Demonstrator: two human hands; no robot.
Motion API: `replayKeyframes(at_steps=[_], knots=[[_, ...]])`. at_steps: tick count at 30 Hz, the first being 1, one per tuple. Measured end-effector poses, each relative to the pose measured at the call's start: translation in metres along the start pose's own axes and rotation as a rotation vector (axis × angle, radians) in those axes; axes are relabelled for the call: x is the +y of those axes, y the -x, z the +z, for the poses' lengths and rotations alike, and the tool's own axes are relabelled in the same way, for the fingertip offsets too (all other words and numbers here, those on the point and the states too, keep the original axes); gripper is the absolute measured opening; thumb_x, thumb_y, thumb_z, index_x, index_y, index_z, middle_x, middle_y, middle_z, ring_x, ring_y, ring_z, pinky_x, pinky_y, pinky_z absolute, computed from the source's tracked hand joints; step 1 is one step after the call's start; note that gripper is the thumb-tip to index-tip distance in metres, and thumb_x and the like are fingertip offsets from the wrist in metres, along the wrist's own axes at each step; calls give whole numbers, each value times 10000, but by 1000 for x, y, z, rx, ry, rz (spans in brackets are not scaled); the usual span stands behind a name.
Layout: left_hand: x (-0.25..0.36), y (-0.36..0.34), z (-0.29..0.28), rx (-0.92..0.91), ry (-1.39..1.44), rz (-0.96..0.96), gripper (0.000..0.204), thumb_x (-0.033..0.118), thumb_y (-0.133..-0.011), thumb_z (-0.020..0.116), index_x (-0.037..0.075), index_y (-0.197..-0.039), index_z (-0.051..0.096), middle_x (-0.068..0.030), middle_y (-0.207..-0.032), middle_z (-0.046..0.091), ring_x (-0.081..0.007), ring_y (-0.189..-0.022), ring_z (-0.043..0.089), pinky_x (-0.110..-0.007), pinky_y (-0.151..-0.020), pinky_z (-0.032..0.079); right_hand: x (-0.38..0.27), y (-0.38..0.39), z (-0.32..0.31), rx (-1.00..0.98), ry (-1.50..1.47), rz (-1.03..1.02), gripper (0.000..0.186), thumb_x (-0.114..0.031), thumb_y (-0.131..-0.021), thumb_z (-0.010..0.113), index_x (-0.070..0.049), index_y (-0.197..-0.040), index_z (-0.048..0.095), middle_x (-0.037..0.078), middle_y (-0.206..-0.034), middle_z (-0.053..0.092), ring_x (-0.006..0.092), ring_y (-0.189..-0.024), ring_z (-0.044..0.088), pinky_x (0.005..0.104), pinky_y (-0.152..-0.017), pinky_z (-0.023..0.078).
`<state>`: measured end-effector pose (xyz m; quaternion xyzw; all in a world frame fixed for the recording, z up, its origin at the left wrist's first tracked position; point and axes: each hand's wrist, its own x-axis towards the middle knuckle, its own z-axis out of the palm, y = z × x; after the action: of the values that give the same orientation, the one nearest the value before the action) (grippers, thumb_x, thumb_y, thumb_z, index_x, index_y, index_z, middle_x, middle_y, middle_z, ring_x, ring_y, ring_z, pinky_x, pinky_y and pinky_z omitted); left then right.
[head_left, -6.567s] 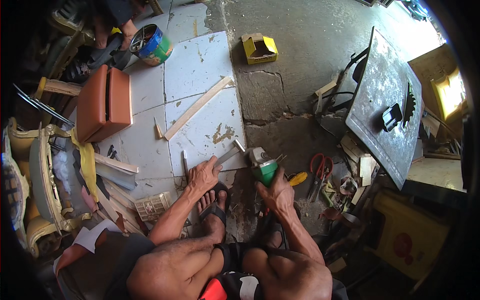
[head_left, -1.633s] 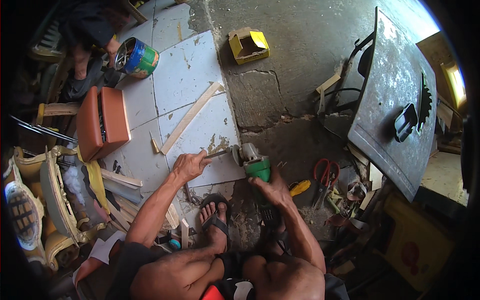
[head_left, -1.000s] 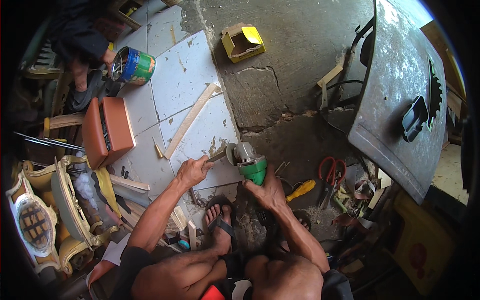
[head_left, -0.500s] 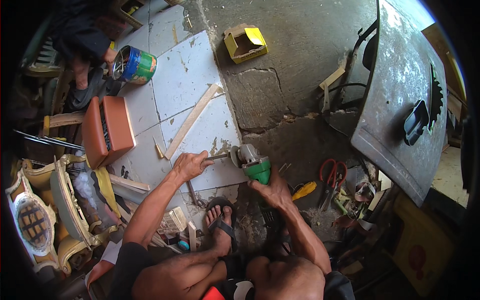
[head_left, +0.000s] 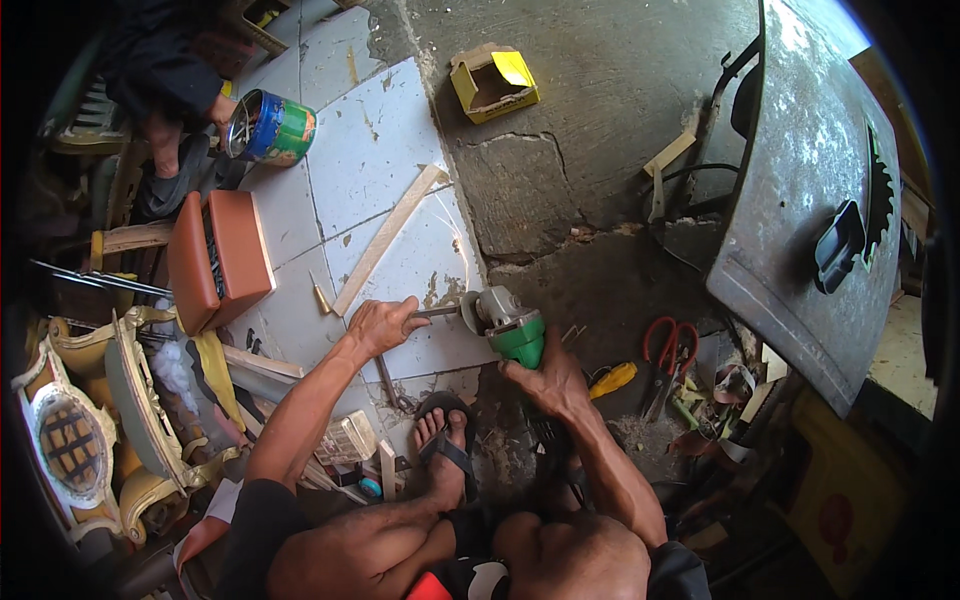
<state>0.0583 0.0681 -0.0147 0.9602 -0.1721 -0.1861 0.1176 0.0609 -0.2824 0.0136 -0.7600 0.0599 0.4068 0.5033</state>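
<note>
Grinder (head_left: 517,338) above white tiles (head_left: 352,152) and cracked concrete (head_left: 620,110).

Daylight's pouring in past the far edge of the saw table (head_left: 800,170), burned out white, and its top shines! We get the green grinder (head_left: 518,335) fairly sharp, the near-right corner of the floor (head_left: 620,100) murky, straight lines bowing toward a black rim.
</note>
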Motion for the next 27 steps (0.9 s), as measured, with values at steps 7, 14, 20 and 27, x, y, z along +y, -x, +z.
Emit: replayKeyframes(at_steps=[7,14,20,27], knots=[[-13,-4,1,18,-49,74,427,458,-945,731,76,-908,542,-148,-674,684,-391,-590,678,-483,-496,523,6,-7,-7,-40,91,-50,858,-502,-816,737,59,-1369,397,387,-1012,687,555,-1019,686,565,-846,543],[-19,-9,3,41,-92,118,434,476,-938,732,87,-904,541,-141,-668,671,-376,-575,674,-470,-472,512,10,-8,-14,-38,62,-108,864,-491,-813,745,65,-1372,390,412,-1074,673,560,-1064,675,557,-878,542],[-20,-10,2,45,-77,129,429,480,-925,739,98,-902,544,-126,-679,671,-370,-577,671,-467,-474,513,10,-12,-19,-53,93,-136,889,-499,-811,760,83,-1376,396,402,-1088,673,548,-1080,676,538,-903,540],[-22,-11,0,39,-76,137,417,469,-914,751,103,-898,553,-114,-674,664,-367,-577,669,-463,-479,514,-5,-14,-31,-116,149,-91,932,-527,-803,781,85,-1395,401,387,-1115,672,538,-1103,674,539,-901,534]])
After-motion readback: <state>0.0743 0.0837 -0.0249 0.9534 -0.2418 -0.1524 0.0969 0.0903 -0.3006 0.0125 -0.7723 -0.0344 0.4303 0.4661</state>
